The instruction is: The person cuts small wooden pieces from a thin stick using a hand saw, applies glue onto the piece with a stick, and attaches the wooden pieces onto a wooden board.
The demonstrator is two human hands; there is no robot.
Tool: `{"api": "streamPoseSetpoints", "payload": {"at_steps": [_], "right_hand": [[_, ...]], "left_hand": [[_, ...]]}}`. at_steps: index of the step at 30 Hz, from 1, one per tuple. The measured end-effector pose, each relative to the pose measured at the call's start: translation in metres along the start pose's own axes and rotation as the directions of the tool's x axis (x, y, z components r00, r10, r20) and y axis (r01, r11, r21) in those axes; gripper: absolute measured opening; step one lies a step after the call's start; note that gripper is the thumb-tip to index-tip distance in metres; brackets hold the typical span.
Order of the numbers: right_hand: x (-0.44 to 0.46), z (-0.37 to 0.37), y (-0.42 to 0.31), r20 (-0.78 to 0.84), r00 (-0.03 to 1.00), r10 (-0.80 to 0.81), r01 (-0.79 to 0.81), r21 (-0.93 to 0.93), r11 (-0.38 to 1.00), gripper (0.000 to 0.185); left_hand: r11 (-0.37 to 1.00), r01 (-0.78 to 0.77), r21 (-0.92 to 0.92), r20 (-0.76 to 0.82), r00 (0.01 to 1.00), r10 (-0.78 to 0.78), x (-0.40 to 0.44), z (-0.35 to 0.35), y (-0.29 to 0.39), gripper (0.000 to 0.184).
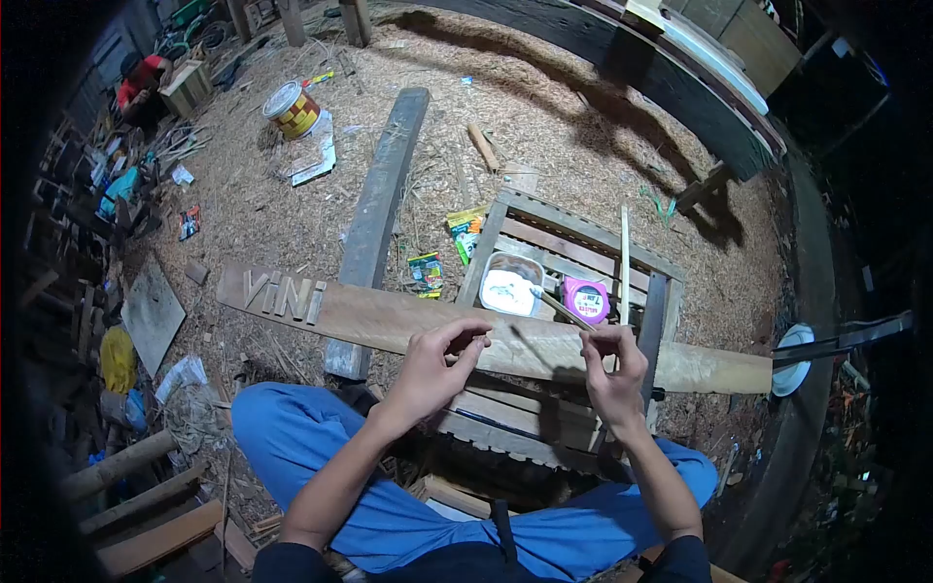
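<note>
A long wooden plank (408, 321) lies across in front of my knees, with small wooden strips (282, 296) set on its left end in letter-like shapes. Above the plank's middle, my left hand (434, 369) has its thumb and fingers pinched; whatever sits between the fingertips is too small to make out. To the right, my right hand (617, 374) pinches a thin stick (562, 310) that points up and left. Beyond the plank, a square tub of white material (510, 289) and a pink tape measure (585, 299) rest on a slatted wooden frame (583, 228).
A thick timber (384, 214) lies on the shavings-covered ground under the plank. Farther off are a yellow-red bucket (292, 109) and a heavy raised beam (671, 97). A white bowl (795, 355) stands right of the plank. Another person (141, 85) crouches at the far left.
</note>
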State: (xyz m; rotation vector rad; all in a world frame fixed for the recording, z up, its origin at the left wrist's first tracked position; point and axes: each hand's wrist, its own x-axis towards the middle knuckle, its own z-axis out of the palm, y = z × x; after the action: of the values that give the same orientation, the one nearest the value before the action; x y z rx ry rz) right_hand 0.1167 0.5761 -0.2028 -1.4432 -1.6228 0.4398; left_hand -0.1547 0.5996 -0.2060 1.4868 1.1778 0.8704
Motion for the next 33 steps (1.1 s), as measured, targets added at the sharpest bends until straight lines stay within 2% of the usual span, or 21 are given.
{"api": "streamPoseSetpoints", "payload": {"at_steps": [4, 7, 8, 10, 12, 16, 18, 19, 21, 27, 33], "right_hand": [[-0.006, -0.032, -0.019, -0.04, 0.999, 0.009, -0.008, 0.026, 1.0, 0.021], [-0.001, -0.054, -0.024, -0.042, 0.982, -0.186, 0.18, -0.116, 0.977, 0.04], [-0.002, -0.06, -0.021, -0.057, 0.983, -0.177, 0.169, -0.121, 0.978, 0.031], [-0.006, -0.068, -0.025, -0.093, 0.988, -0.124, 0.115, -0.097, 0.989, 0.025], [-0.011, -0.074, -0.031, -0.139, 0.99, -0.013, 0.012, -0.011, 1.0, 0.015], [-0.024, -0.083, -0.028, -0.079, 0.995, 0.063, -0.055, 0.091, 0.994, 0.015], [-0.028, -0.086, -0.024, -0.081, 0.994, 0.069, -0.063, 0.078, 0.995, 0.015], [-0.028, -0.087, -0.023, -0.084, 0.994, 0.075, -0.069, 0.071, 0.995, 0.015], [-0.029, -0.088, -0.024, -0.095, 0.992, 0.081, -0.073, 0.088, 0.993, 0.015], [-0.036, -0.086, -0.022, -0.071, 0.992, 0.108, -0.1, 0.11, 0.989, 0.014], [-0.039, -0.08, -0.023, -0.044, 0.99, 0.133, -0.127, 0.113, 0.985, 0.015]], "left_hand": [[0.998, -0.011, -0.055, 0.047, 0.999, 0.014, -0.002, 0.012, 0.015, 0.026], [0.991, -0.066, -0.117, 0.053, 0.996, 0.072, -0.002, 0.023, 0.025, 0.026], [0.986, -0.054, -0.155, 0.055, 0.996, 0.064, -0.003, 0.026, 0.03, 0.025], [0.981, -0.041, -0.19, 0.058, 0.997, 0.053, -0.006, 0.033, 0.037, 0.025], [0.966, -0.159, -0.204, 0.018, 0.986, 0.166, -0.008, 0.041, 0.041, 0.024], [0.954, -0.244, -0.173, -0.044, 0.97, 0.24, -0.011, 0.059, 0.041, 0.021], [0.903, -0.194, -0.384, -0.048, 0.981, 0.19, -0.01, 0.066, 0.042, 0.018], [0.901, -0.197, -0.385, -0.049, 0.98, 0.194, -0.011, 0.068, 0.044, 0.018], [0.88, -0.047, -0.473, 0.044, 0.996, 0.077, -0.014, 0.066, 0.05, 0.013], [0.872, -0.004, -0.49, 0.049, 0.998, 0.032, -0.011, 0.068, 0.043, 0.012], [0.884, 0.032, -0.467, 0.144, 0.989, 0.04, -0.01, 0.06, 0.027, 0.025]]}}
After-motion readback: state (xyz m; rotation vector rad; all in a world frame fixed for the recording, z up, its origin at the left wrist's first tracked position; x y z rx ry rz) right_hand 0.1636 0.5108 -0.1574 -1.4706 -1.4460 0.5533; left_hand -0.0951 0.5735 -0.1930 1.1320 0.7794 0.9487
